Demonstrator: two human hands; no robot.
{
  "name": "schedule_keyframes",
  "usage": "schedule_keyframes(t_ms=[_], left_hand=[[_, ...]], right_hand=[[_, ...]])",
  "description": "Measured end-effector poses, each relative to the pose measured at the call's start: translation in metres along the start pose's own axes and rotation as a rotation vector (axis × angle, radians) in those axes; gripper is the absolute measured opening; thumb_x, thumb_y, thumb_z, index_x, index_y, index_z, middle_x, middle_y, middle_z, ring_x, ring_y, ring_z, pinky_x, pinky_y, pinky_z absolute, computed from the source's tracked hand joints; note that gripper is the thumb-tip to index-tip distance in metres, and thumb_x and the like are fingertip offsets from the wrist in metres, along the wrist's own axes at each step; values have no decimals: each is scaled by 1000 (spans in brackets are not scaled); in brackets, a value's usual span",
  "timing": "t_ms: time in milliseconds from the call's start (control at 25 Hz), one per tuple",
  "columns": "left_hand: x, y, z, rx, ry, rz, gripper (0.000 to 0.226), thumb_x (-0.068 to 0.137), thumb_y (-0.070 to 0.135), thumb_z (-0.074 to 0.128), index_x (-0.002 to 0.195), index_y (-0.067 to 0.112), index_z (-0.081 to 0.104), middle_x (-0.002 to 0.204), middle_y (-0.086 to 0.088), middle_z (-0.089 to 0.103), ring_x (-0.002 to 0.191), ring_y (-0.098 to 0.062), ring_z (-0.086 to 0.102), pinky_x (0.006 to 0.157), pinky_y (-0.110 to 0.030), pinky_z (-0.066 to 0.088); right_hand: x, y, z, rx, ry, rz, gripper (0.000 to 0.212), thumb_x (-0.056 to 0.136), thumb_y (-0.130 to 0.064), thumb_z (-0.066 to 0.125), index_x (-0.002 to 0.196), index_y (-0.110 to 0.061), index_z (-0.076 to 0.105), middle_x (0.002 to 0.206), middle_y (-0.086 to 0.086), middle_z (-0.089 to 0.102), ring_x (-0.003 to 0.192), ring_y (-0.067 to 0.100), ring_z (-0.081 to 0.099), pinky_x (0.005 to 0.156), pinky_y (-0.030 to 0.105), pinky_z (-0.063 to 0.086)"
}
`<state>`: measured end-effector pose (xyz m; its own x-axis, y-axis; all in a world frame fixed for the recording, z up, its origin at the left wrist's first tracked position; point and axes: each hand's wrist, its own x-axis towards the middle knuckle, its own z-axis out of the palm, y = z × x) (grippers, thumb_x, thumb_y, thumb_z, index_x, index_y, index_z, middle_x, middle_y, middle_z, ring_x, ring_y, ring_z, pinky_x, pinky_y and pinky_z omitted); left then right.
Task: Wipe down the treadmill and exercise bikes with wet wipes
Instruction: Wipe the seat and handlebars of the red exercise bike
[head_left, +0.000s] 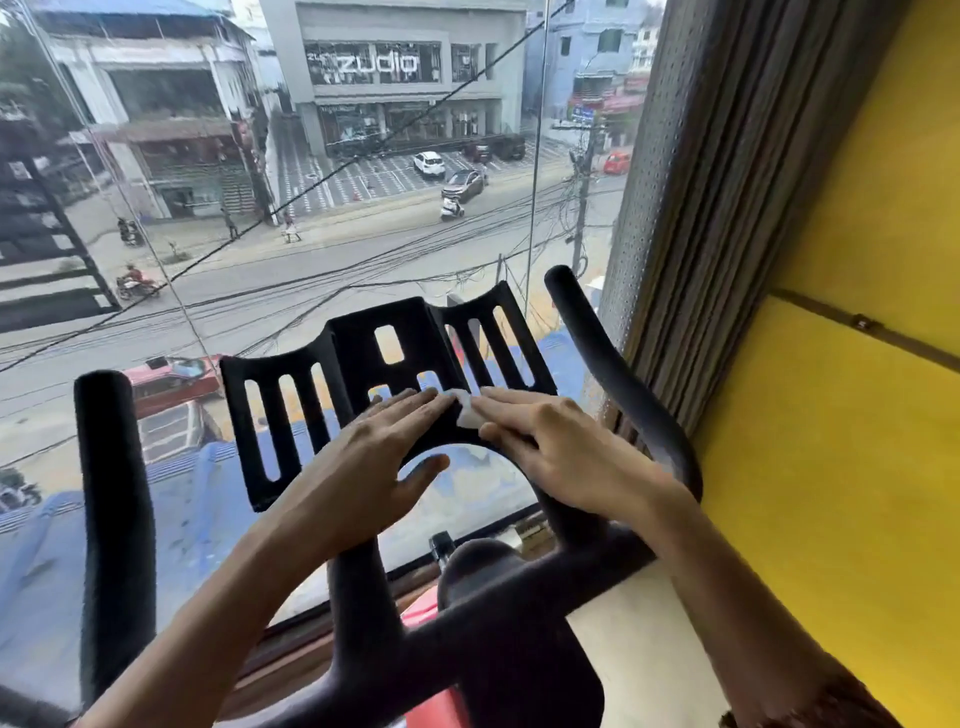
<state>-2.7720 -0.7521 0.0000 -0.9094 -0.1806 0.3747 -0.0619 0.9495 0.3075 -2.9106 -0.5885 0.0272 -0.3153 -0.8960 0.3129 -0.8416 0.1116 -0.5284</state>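
The right grip (561, 457), a bare hand with fingers laid out almost straight, presses a small crumpled white wet wipe (467, 411) under its fingertips onto the near edge of the black slotted plastic tray (353, 348) of the exercise bike, clasping nothing. The left grip (363, 457) lies wide and flat on the same tray, just left of the wipe, its fingertips at the cloth's edge. A black padded handlebar horn (114, 493) rises well outside the left grip, a large glass window (311, 260) stands beyond both, and a yellow wall (857, 208) lies right of the right grip
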Motion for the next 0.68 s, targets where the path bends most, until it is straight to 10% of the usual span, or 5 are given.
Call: schedule_keyframes(t_ms=[160, 440, 680], left_hand=[[-6, 5, 4, 35, 29, -16, 61, 91, 42, 45, 144, 14, 39, 146, -9, 44, 137, -22, 37, 111, -41, 32], [-32, 59, 8, 92, -82, -2, 91, 82, 85, 15, 150, 26, 28, 158, -2, 13, 147, -15, 5, 119, -42, 4], [-44, 80, 23, 175, -109, 22, 96, 80, 86, 20, 144, 18, 42, 153, -10, 27, 144, -24, 21, 115, -45, 8]], right_hand=[[-14, 7, 2, 63, 115, 31, 36, 89, 4, 60, 124, -7, 62, 128, 1, 59, 120, -8, 39, 97, -3, 27], [-115, 8, -10, -44, 15, 45, 52, 76, 9, 61, 123, -11, 62, 128, -4, 56, 121, 1, 51, 103, 9, 33], [-104, -11, 8, 24, 125, 149, 46, 91, 3, 54, 135, -10, 51, 145, 0, 41, 137, 6, 35, 112, 21, 29]])
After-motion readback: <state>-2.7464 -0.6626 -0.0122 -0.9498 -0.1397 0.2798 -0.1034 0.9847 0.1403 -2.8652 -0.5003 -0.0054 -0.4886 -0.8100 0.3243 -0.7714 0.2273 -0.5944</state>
